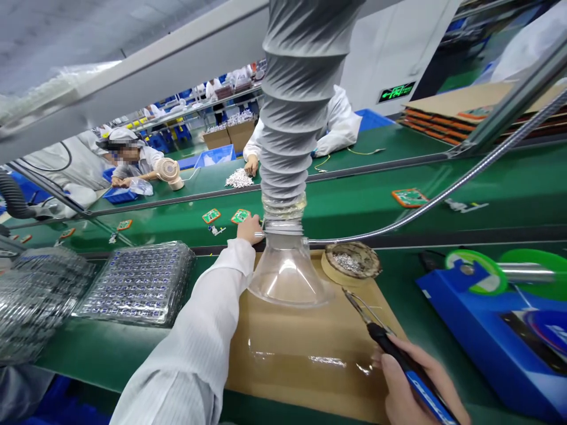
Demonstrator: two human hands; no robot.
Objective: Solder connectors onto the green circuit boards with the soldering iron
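My left hand reaches far forward over the green conveyor belt, its fingers curled down just below a small green circuit board; what it holds, if anything, is hidden. A second green board lies just left of it. My right hand grips a soldering iron with a blue and black handle, tip pointing up-left over a brown cardboard mat. A clear fume-extraction funnel on a grey ribbed hose hangs between my hands.
Clear blister trays of small parts sit at left. A round tip-cleaner tin stands behind the mat. A blue soldering station with green solder spools is at right. Another board rides the belt. Other people in white coats work across it.
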